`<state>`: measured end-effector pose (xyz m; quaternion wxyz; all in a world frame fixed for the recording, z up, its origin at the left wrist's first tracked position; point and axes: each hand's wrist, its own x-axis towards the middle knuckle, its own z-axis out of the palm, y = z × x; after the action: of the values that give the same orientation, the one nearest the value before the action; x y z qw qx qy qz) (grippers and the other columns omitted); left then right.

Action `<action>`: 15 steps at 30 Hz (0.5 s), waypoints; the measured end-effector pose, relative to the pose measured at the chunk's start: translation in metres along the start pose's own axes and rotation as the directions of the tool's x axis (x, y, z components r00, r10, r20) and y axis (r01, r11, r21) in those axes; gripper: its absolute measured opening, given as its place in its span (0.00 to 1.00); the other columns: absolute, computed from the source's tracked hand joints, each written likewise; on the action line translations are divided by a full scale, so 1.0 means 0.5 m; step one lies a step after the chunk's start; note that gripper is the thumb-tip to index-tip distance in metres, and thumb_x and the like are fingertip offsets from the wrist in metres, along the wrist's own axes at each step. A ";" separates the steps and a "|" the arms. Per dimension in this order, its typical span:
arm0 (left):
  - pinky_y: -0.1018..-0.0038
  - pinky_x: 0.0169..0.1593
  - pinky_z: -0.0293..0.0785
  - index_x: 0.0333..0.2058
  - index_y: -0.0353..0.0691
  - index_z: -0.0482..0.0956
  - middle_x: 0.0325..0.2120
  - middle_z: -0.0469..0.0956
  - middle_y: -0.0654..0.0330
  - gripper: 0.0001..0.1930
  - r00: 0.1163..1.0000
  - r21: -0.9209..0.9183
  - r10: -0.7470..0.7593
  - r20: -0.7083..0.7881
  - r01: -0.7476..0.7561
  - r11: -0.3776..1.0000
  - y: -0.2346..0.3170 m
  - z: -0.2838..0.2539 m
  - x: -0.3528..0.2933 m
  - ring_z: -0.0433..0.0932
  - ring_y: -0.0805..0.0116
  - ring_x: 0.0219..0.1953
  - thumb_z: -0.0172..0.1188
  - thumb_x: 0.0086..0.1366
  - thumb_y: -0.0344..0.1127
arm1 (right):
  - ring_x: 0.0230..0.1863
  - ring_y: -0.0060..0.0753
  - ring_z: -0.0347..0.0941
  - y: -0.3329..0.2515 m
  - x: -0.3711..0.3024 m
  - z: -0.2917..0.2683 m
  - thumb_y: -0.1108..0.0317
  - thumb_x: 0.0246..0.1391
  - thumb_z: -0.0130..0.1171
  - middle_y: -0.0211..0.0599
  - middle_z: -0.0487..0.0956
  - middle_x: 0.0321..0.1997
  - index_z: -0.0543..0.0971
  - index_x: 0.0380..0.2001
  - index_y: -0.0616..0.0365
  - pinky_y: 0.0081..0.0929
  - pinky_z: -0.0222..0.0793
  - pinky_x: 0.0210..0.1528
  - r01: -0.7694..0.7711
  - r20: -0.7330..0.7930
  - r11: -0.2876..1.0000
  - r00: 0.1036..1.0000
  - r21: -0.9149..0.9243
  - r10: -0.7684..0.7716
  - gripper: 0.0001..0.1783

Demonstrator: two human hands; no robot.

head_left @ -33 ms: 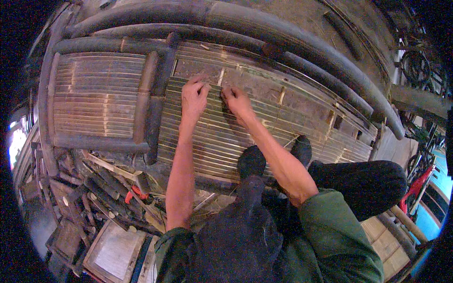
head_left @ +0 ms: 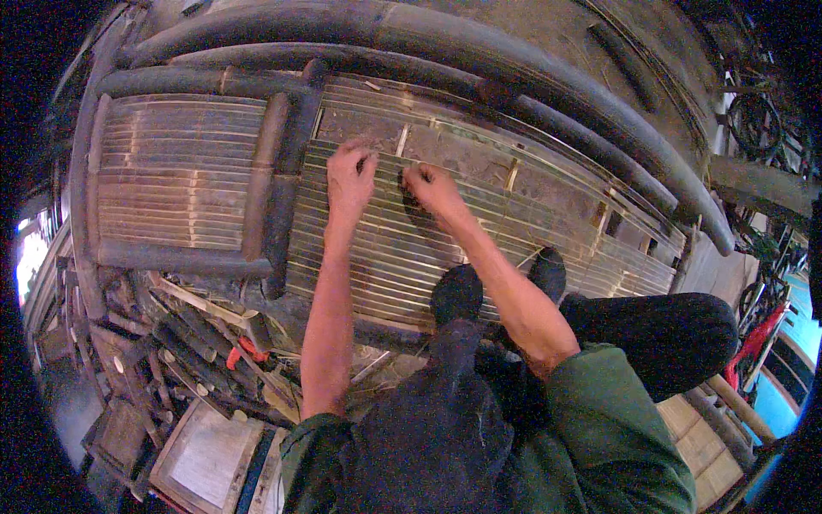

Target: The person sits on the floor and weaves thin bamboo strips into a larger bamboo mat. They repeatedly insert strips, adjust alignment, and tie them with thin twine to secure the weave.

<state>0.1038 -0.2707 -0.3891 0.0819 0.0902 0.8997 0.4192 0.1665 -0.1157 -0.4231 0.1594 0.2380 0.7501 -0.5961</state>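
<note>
A bamboo frame with a panel of thin split-bamboo slats [head_left: 377, 248] lies before me. My left hand [head_left: 350, 178] is over the slats by the edge of a long gap, its fingers curled together. Close to its right, my right hand [head_left: 433, 190] is pinched with thumb and fingers bent at the same edge. Anything inside either grip is too small or hidden to make out. Between the hands, a short pale crosspiece [head_left: 402, 140] spans the gap. My feet, in dark footwear [head_left: 456, 294], rest on the slats.
On the left is a smaller slatted panel [head_left: 175, 171] in dark bamboo poles. A thick curved pole [head_left: 514, 56] runs along the far side. Cut bamboo pieces [head_left: 184, 343], an orange-red object [head_left: 246, 351] and a wooden-framed board [head_left: 208, 454] lie at lower left.
My right hand has shifted very slightly down along the slats' edge. The left hand has barely moved, and the frame stays where it was.
</note>
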 end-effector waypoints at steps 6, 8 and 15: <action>0.65 0.50 0.69 0.45 0.37 0.75 0.40 0.77 0.49 0.17 0.879 0.031 0.459 0.131 -0.467 0.884 0.045 -0.049 -0.054 0.75 0.53 0.44 0.57 0.55 0.29 | 0.21 0.18 0.60 -0.145 -0.112 -0.079 0.48 0.59 0.49 0.24 0.68 0.17 0.75 0.26 0.59 0.20 0.59 0.24 0.039 0.658 0.992 0.746 0.116 -0.106 0.23; 0.68 0.48 0.71 0.44 0.37 0.76 0.38 0.78 0.52 0.14 0.954 -0.113 0.244 0.172 -0.227 0.967 0.042 -0.045 -0.066 0.77 0.58 0.41 0.55 0.58 0.30 | 0.20 0.18 0.61 -0.160 -0.108 -0.080 0.47 0.60 0.46 0.25 0.69 0.18 0.76 0.30 0.59 0.20 0.60 0.22 -0.076 0.610 0.980 0.791 0.186 -0.055 0.25; 0.76 0.46 0.70 0.40 0.32 0.78 0.34 0.81 0.58 0.15 0.986 -0.375 -0.037 -0.163 -0.027 0.927 0.139 -0.068 -0.049 0.76 0.73 0.39 0.48 0.68 0.38 | 0.17 0.21 0.63 -0.072 0.046 -0.047 0.39 0.61 0.33 0.32 0.71 0.19 0.70 0.46 0.61 0.23 0.61 0.18 -0.388 0.349 0.811 0.905 0.437 0.245 0.34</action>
<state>0.1267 -0.2574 -0.3123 0.0232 0.0352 0.8066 0.5896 0.1285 -0.0953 -0.4002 0.2937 0.3082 0.4907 -0.7603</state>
